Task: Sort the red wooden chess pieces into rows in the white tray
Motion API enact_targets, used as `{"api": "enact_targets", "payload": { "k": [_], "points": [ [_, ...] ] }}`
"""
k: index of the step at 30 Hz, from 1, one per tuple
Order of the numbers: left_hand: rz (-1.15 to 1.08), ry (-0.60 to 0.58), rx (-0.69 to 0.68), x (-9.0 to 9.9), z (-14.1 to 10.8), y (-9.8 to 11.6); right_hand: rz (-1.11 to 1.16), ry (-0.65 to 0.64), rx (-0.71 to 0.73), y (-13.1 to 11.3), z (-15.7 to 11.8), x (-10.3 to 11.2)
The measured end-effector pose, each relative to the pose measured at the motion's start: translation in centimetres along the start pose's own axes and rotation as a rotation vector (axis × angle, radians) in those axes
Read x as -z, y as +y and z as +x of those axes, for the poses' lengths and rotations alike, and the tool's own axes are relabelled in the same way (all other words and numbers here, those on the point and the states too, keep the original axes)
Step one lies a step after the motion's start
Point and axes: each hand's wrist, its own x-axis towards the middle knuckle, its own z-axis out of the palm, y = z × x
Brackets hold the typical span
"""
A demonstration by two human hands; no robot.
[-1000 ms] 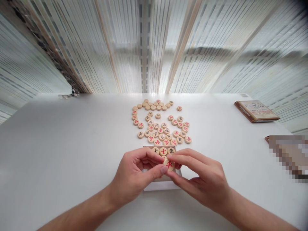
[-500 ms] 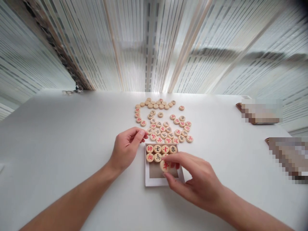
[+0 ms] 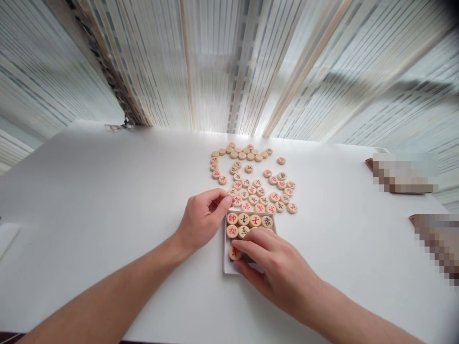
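Between the thumb and fingers of my right hand (image 3: 274,260) is a round wooden xiangqi piece (image 3: 235,252) with a red character. It is tilted over the lower left part of a small white box (image 3: 227,263). Inside the box, pieces lie face up in rows, among them a red one (image 3: 232,219) and a black one (image 3: 244,219); my right hand covers part of the second row. My left hand (image 3: 206,215) is closed, thumb against curled fingers, just beyond the box's upper left corner. No piece shows in it, and its fingertips are beside loose xiangqi pieces (image 3: 245,207).
Many loose pieces spread beyond the box on the white table (image 3: 125,191), some face down in a far row (image 3: 242,155). Two blurred brown objects, one farther back (image 3: 401,179) and one nearer (image 3: 437,243), are at the right. A striped curtain (image 3: 215,71) hangs behind.
My right hand has carried the red-marked piece left, from above the middle of the box to its lower left part. My left hand stays closed near the box corner. The view has shifted slightly.
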Motion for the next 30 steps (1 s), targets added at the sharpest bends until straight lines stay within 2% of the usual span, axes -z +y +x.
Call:
{"api": "enact_targets", "payload": {
  "k": [14,30],
  "points": [
    [0.036,0.0,-0.014,-0.01,-0.16,0.06,-0.078,0.051,0.055,-0.08,0.02,-0.79],
    [0.046,-0.005,-0.003,-0.01,-0.14,0.31,-0.116,0.049,0.047,-0.25,0.12,-0.98]
  ]
}}
